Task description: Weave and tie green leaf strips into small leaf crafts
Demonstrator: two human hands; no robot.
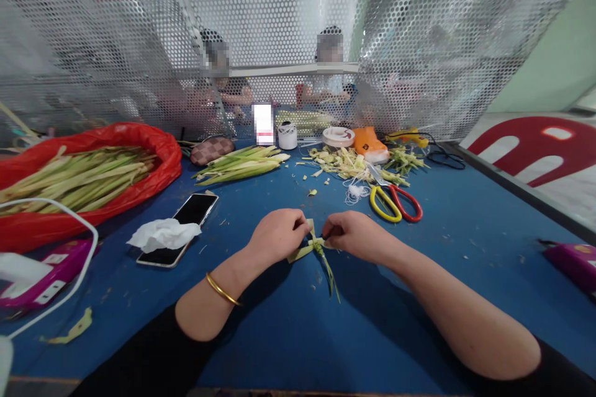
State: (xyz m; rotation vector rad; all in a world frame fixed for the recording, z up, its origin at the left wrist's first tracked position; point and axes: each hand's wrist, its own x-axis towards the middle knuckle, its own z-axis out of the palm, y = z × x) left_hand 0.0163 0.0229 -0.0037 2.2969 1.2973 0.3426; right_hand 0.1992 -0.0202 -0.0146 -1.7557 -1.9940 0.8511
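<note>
Between my hands, just over the blue table, is a small woven leaf piece [317,243], pale green with flat strips sticking out and thin green ends hanging toward me. My left hand [282,232], below a gold bangle [222,290], pinches it from the left with thumb and fingers together. From the right, my right hand [356,234] grips a strip of the same piece with curled fingers. The fingertips hide part of the weave. Beyond my right hand lie scissors [395,201] with one yellow and one red handle, and a tangle of white thread [356,192].
A red bag [174,155] of long leaves stands at left. Near it lie a phone [198,208] under a crumpled tissue [162,234] and a purple power strip [65,260]. Leaf bundle [242,164], scraps [342,161] and an orange packet [370,142] line the back, before a perforated metal screen [288,6].
</note>
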